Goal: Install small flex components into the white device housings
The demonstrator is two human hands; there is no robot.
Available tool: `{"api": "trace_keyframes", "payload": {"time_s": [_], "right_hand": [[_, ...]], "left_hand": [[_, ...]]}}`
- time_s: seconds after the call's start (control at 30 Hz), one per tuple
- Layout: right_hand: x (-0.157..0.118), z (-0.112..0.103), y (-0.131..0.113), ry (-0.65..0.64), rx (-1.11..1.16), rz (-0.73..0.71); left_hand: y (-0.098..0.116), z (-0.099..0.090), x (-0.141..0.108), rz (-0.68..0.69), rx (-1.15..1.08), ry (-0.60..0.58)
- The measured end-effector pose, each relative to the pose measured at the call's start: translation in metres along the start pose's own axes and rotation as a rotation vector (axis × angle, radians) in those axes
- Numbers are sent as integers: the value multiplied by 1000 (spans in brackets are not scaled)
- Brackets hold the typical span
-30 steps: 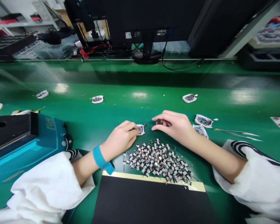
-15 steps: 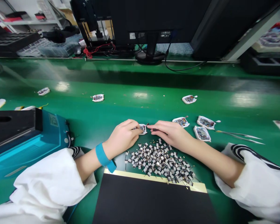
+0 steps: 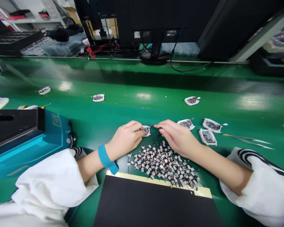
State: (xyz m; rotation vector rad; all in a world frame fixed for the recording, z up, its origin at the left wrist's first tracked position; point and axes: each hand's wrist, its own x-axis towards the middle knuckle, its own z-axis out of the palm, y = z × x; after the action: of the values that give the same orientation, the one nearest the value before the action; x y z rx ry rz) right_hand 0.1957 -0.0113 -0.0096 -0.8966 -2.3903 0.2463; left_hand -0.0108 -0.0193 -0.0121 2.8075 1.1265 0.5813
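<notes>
My left hand (image 3: 127, 137), with a teal band on its wrist, grips a small white-framed device with an exposed circuit board (image 3: 146, 130) against the green bench. The fingers cover the device's left part; a small dark piece sticks out at its upper right. My right hand (image 3: 176, 135) is just right of the device and apart from it. A small black part (image 3: 160, 131) is pinched between its thumb and fingers; its kind is too small to make out. Below both hands lies a pile of small grey-and-black components with short leads (image 3: 163, 164).
More open devices lie to the right (image 3: 207, 136) and farther back (image 3: 98, 98). Metal tweezers (image 3: 248, 139) rest at the right. A black sheet with a yellow edge (image 3: 153, 201) lies in front. A teal-and-black machine (image 3: 54, 135) stands left; a monitor stand (image 3: 153, 56) is behind.
My right hand has drawn back to the right, away from the device, and the black part in its fingers shows more. My left hand keeps its hold. The view has shifted slightly.
</notes>
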Motion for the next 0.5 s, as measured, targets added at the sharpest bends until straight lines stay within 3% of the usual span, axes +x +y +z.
{"api": "trace_keyframes", "payload": {"time_s": [0.23,0.5], "right_hand": [[0,2,6,19,145,-3],[14,3,-2,64,407,131]], "left_hand": [[1,-1,1,-1,-5,1],[1,-1,1,0,-6,-17]]}}
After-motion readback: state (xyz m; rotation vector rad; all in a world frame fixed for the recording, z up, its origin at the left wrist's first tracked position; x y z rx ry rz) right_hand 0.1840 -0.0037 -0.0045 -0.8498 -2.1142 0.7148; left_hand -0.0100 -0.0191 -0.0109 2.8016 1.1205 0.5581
